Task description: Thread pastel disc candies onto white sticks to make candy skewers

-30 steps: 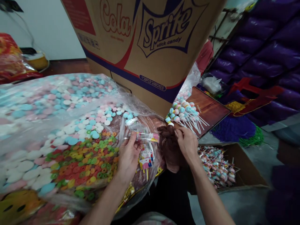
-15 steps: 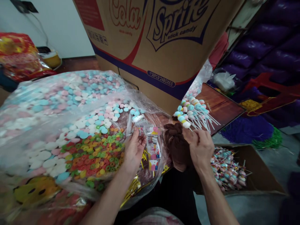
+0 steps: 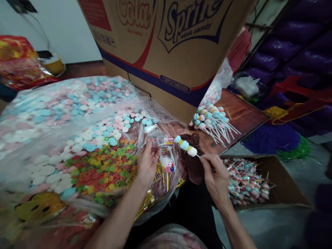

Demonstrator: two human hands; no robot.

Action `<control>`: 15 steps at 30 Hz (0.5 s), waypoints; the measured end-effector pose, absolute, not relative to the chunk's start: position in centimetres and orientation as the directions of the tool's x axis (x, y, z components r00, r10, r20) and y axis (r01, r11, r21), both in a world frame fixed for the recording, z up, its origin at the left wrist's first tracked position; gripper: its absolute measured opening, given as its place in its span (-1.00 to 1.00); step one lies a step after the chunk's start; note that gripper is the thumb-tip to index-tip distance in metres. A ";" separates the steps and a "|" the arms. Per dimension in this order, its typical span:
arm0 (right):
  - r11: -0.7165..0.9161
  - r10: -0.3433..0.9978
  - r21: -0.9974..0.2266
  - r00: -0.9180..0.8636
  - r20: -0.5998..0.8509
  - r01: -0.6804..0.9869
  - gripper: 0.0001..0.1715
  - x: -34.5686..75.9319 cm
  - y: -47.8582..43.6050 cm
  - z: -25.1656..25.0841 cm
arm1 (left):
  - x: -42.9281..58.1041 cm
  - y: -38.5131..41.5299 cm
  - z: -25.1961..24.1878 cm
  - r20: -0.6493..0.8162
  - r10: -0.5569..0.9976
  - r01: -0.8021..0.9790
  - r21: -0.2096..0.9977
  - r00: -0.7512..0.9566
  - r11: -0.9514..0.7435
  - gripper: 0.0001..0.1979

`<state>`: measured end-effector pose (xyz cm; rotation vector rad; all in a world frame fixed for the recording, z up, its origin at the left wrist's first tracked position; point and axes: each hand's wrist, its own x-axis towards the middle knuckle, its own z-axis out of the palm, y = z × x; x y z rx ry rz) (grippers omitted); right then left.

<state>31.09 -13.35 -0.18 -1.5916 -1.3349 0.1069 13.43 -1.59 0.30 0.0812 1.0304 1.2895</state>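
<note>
My right hand (image 3: 216, 178) pinches the white stick of a candy skewer (image 3: 185, 145), threaded with pale blue, yellow and white pieces. The skewer tilts up and left, over a dark brown cloth-like bundle (image 3: 193, 167). My left hand (image 3: 148, 160) pinches a small clear printed wrapper (image 3: 158, 139), whose far end points toward the skewer's tip. Just below it lie more printed wrappers (image 3: 167, 159) and gold twist ties (image 3: 145, 204). To the left, a heap of coloured candy rings (image 3: 106, 169) sits beside pastel candy discs (image 3: 101, 95) under clear plastic.
A large cardboard box (image 3: 145, 52) stands behind my hands. Unwrapped candy skewers (image 3: 215, 119) lie piled at its right corner. At lower right, an open carton (image 3: 285, 186) holds wrapped candy sticks. Purple packages (image 3: 280, 52) are stacked at far right.
My right hand has moved left from beside the skewer pile, bringing a candy skewer close to the wrapper. My left hand stays in nearly the same place with the wrapper.
</note>
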 end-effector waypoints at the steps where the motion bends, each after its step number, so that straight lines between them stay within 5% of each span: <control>1: 0.127 0.780 -0.716 0.377 0.500 0.686 -0.84 31.0 -12.9 -0.8 | 13.4 -1.6 0.2 -0.558 0.825 -0.742 0.592 -0.094 0.315 -0.92; 8: 0.019 0.705 -0.632 0.438 0.558 0.775 -0.84 30.3 -11.9 -3.2 | 13.2 -1.4 -0.3 -0.541 0.822 -0.752 0.613 -0.176 0.243 -0.87; 15: -0.040 0.571 -0.790 0.663 0.485 0.612 -0.83 30.4 -11.7 -2.6 | 13.2 -1.3 0.2 -0.565 0.806 -0.775 0.584 -0.176 0.240 -0.91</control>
